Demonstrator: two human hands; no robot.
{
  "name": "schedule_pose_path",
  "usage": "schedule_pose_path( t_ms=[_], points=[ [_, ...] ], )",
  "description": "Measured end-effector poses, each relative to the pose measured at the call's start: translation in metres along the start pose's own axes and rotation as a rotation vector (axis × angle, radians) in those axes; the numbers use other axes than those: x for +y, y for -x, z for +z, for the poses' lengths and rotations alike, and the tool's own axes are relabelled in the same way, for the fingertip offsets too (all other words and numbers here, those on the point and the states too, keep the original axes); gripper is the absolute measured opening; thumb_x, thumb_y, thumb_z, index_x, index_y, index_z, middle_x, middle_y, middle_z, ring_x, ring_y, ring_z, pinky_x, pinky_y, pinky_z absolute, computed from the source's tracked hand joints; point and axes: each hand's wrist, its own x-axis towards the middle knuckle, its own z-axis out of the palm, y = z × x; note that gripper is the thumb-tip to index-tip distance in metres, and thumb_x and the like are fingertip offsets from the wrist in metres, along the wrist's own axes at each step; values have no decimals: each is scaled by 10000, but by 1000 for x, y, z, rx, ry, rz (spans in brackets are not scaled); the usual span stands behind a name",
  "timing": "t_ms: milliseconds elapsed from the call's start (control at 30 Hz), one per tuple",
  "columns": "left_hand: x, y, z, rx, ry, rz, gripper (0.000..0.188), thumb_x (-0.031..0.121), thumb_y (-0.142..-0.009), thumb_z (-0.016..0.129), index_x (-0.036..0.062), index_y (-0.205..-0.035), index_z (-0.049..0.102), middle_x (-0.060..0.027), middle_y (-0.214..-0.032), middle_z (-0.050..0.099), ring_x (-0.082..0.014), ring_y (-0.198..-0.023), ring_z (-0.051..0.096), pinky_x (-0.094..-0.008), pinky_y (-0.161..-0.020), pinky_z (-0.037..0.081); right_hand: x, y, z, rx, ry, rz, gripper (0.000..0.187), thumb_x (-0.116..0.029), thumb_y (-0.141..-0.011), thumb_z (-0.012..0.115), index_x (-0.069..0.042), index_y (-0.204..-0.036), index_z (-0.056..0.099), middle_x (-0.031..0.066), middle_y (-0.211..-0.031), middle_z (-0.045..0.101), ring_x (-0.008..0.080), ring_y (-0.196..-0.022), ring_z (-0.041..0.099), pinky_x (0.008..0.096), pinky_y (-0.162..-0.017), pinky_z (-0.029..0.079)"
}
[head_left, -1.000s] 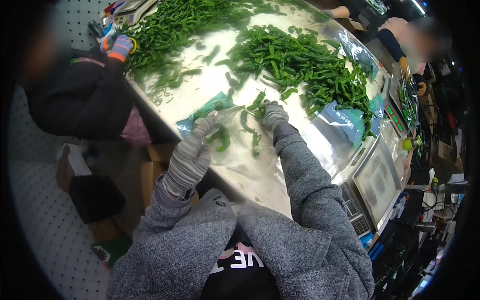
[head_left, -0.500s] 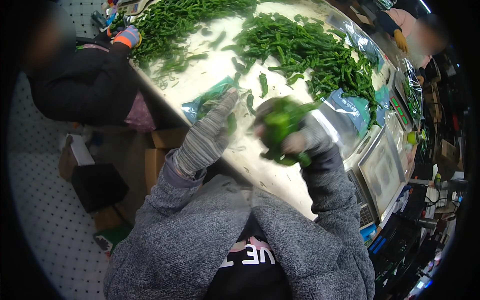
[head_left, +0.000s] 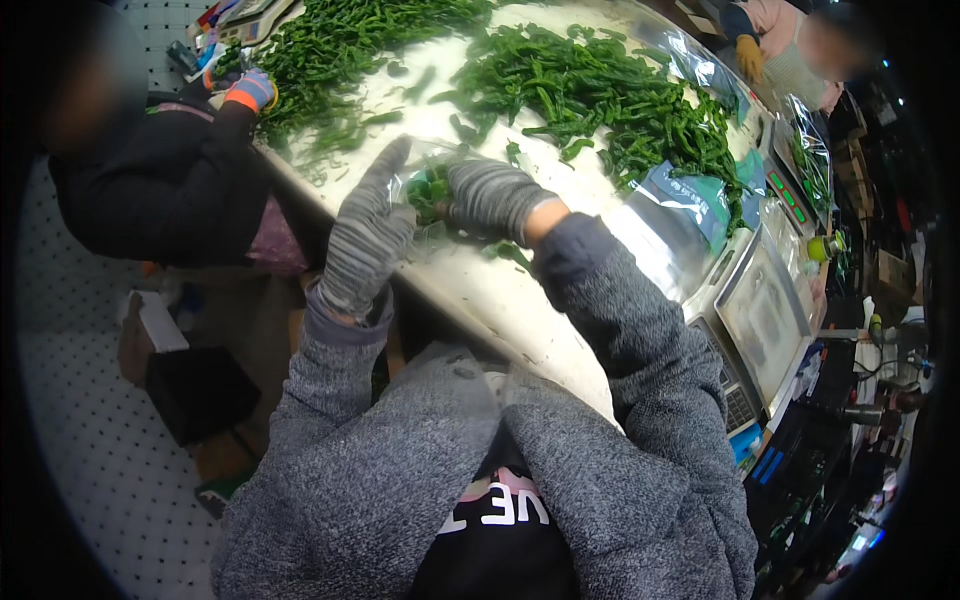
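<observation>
My left hand (head_left: 368,235), in a grey striped knit glove, grips the side of a clear plastic bag (head_left: 395,187) above the near edge of the white table (head_left: 500,312). Green peppers (head_left: 428,192) show at the bag, between my two hands. My right hand (head_left: 498,200), gloved alike, reaches in from the right with its fingers curled against those peppers. Its fingertips are partly hidden by peppers and film. A few loose peppers (head_left: 508,252) lie just below my right wrist.
Heaps of green peppers (head_left: 600,90) cover the table's far side. To the right are a stack of printed plastic bags (head_left: 690,205) and a scale (head_left: 762,335). A co-worker's gloved hand (head_left: 252,90) is at the left heap; another person (head_left: 790,50) stands far right.
My right hand has swung left and up, bringing its handful of peppers to the bag. My left hand has shifted a little left, still on the bag.
</observation>
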Motion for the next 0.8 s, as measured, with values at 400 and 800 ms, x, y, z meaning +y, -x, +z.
schedule_pose_path(
  t_ms=[400, 800],
  points=[
    [-3, -29, -13, 114, 132, -59, 481, -40, -738, 431, -1, -1218, 408, -30, -848, 566, -12, -451, 358, -148, -405, 308, 10, 23, -24, 607, -265, 55, 311, -290, -835, 514, -22, -978, 578, 145, -864, 619, 221, -724, 599, 330, -648, 500],
    [-3, -26, -41, 166, 208, 35, 515, -37, -733, 432, -32, -1243, 358, -66, -1096, 528, -10, -431, 340, -145, -377, 298, 85, 49, 157, 156, 391, 175, 267, -139, -814, 432, -47, -1042, 537, 168, -1092, 518, 303, -1060, 461, 381, -842, 413]
  ],
)
